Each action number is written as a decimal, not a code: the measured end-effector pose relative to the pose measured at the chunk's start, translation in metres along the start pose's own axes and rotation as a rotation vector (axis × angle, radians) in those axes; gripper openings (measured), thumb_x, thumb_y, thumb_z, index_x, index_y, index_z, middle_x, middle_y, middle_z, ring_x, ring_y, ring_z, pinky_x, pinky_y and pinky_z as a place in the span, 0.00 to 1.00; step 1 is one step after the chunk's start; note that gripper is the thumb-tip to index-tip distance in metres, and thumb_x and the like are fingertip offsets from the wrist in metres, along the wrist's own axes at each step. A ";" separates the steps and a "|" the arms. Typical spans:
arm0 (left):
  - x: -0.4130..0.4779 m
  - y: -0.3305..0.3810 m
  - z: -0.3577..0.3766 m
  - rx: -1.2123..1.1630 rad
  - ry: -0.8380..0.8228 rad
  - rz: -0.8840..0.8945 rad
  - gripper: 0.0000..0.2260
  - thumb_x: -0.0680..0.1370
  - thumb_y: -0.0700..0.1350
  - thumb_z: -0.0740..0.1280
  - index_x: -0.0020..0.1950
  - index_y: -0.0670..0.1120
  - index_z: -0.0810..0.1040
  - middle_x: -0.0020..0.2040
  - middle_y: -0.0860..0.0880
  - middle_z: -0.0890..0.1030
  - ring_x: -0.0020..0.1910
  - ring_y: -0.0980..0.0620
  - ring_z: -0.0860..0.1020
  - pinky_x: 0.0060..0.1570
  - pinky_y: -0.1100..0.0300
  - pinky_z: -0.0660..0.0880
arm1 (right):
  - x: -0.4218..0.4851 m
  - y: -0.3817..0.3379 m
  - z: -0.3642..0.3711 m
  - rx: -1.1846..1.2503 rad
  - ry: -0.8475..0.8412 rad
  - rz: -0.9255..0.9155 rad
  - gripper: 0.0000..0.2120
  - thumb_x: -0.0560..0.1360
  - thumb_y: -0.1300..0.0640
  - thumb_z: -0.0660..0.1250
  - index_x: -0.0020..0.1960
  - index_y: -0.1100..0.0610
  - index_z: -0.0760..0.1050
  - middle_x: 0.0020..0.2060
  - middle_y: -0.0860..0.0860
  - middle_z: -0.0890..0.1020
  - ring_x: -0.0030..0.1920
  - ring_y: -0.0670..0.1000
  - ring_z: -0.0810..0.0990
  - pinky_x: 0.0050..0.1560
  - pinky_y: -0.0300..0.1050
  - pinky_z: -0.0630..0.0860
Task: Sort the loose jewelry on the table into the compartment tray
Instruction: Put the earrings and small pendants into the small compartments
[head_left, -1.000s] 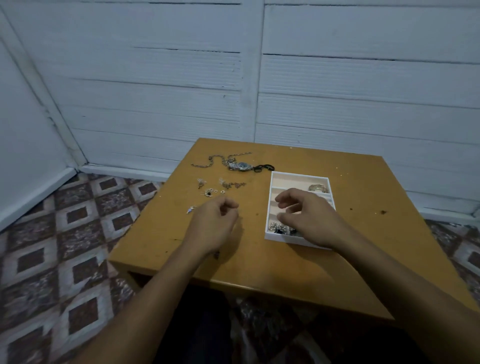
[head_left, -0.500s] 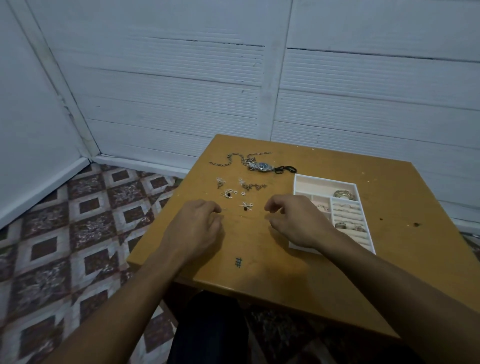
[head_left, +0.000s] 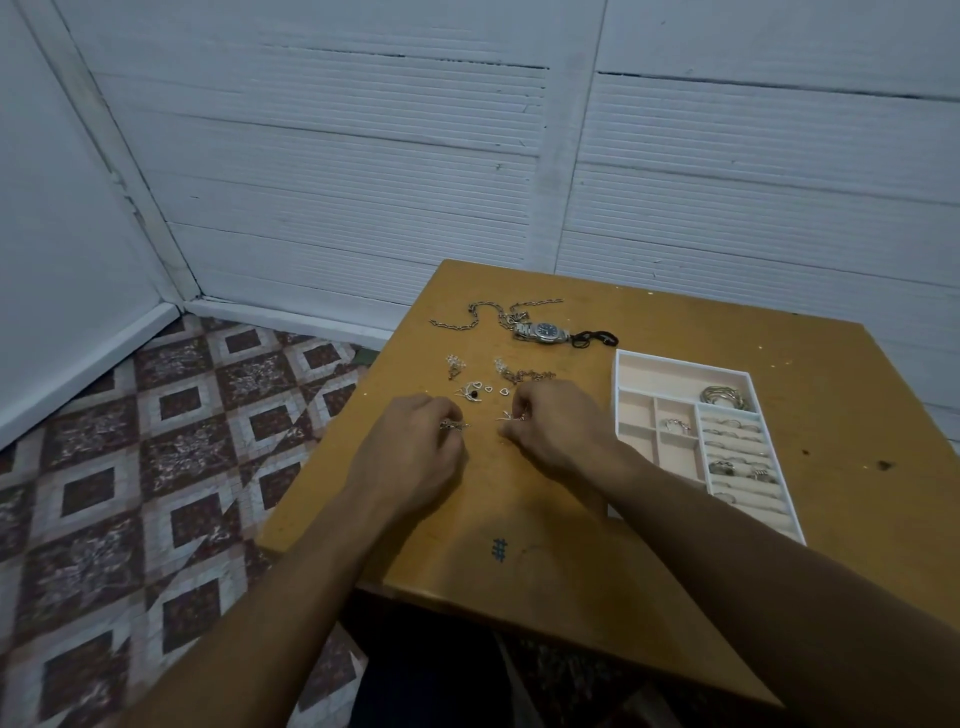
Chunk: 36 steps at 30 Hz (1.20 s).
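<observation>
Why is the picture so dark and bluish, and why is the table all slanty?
Head view, all of it: the light is dim, so the white wall looks blue-grey; the wide lens stretches and slants the table; the tiny pieces pinched by the left hand and right hand look smeary.

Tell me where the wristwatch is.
Head view: the wristwatch lies toward the table's far edge, left of the tray's far corner, between a silver chain and a black cord.

Wooden table (head_left: 841, 395), white tray (head_left: 670, 379), wristwatch (head_left: 546, 330), chain (head_left: 485, 312), loose charms (head_left: 480, 391)
</observation>
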<state>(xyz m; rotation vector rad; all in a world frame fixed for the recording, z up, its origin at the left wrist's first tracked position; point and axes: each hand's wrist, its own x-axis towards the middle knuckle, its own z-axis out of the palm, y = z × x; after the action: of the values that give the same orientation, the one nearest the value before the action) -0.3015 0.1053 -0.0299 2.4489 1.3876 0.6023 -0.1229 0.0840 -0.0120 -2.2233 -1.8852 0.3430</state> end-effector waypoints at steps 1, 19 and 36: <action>0.000 0.001 0.001 -0.006 -0.001 0.005 0.13 0.80 0.49 0.61 0.62 0.49 0.76 0.60 0.51 0.77 0.61 0.54 0.69 0.54 0.63 0.64 | 0.001 0.001 0.001 0.021 -0.003 0.000 0.07 0.76 0.49 0.67 0.48 0.52 0.77 0.45 0.49 0.80 0.48 0.51 0.77 0.50 0.50 0.77; -0.005 0.044 0.008 -0.198 0.018 -0.007 0.14 0.79 0.46 0.63 0.64 0.48 0.75 0.62 0.50 0.77 0.61 0.53 0.72 0.59 0.59 0.71 | -0.028 0.015 -0.019 0.189 0.062 -0.086 0.05 0.76 0.59 0.64 0.42 0.53 0.71 0.40 0.50 0.77 0.41 0.51 0.74 0.38 0.46 0.72; -0.025 0.112 0.009 -1.419 -0.174 -0.528 0.13 0.82 0.48 0.58 0.53 0.44 0.79 0.52 0.44 0.84 0.51 0.47 0.83 0.53 0.48 0.78 | -0.102 0.019 -0.086 0.372 0.069 -0.133 0.08 0.77 0.58 0.65 0.51 0.50 0.81 0.39 0.43 0.79 0.40 0.41 0.76 0.38 0.34 0.69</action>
<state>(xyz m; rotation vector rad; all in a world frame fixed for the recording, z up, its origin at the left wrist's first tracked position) -0.2245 0.0268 0.0034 0.9438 0.8912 0.7931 -0.0947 -0.0199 0.0683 -1.8359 -1.7544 0.5374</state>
